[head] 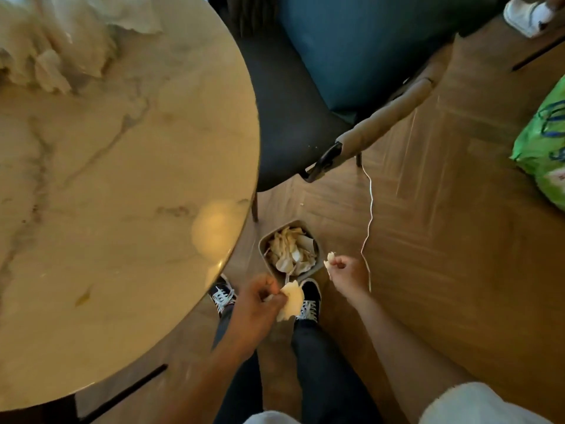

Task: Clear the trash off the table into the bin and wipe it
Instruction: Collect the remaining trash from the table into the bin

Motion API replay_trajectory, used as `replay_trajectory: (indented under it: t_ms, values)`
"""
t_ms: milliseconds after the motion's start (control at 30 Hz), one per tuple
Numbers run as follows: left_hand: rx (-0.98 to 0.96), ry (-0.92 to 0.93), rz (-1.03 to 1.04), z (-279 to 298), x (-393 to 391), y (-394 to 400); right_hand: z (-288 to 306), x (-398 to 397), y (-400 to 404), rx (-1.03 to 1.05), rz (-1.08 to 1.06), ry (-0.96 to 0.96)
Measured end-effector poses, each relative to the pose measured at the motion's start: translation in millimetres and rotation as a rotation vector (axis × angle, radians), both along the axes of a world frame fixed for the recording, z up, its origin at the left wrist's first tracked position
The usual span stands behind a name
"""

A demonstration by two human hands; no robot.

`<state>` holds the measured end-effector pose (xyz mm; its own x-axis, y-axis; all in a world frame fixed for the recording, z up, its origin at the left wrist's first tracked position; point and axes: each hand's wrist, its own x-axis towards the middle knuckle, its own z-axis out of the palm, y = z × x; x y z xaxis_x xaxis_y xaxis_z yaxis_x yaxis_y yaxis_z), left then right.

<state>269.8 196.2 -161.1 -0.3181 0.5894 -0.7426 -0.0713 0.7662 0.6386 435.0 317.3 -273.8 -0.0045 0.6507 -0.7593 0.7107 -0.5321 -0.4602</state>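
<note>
Marble, pale and veined, tops the round desk [122, 179] that lies to the left of both hands, and most of its near surface is bare apart from a small yellowish smear toward the near edge. The person stands just off its rim, feet planted on the wooden floor, with the small grey bin [290, 254] on the floor straight beyond the hands, already heaped with crumpled paper.

The left hand [260, 296] is curled, pinching a wad of pale tissue [292, 298] between thumb and fingers, low over the shoes and just short of the bin. The right hand [347, 269] is curled too, pinching a smaller scrap [330, 260] right beside the bin's near-right rim. Both seem held there so the pieces will fall into the bin rather than onto the floor; the right scrap looks closer to a clean drop than the left wad.

Far beyond the left hand, on the desk's far side, a heap of crumpled paper [55, 47] remains, so I judge the clearing only partly done and the wiping not yet started.

A dark chair [293, 123] with a tan armrest stands beyond the bin, tucked against the desk. A thin white cord [370, 209] trails down just right of the right hand. A green bag [544, 145] sits well off to the right.
</note>
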Motion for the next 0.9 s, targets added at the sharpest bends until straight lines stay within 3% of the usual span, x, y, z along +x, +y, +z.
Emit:
replay_trajectory:
  t_ms: [267, 367, 567, 733, 900]
  values:
    - [-0.227, 0.086, -0.042, -96, 19, 28, -91, -3, 6, -0.293, 0.16, 0.097]
    - [-0.272, 0.08, -0.049, -128, 18, 42, -102, -3, 10, -0.329, 0.266, 0.079]
    - [-0.34, 0.043, -0.164, -177, 14, 64, -101, 19, 15, -0.28, 0.279, 0.008]
    - [-0.351, -0.049, -0.207, -175, 12, 63, -78, 28, 18, -0.219, 0.344, 0.024]
    - [-0.287, -0.037, -0.148, -133, 11, 50, -36, 20, 16, -0.16, 0.371, 0.046]
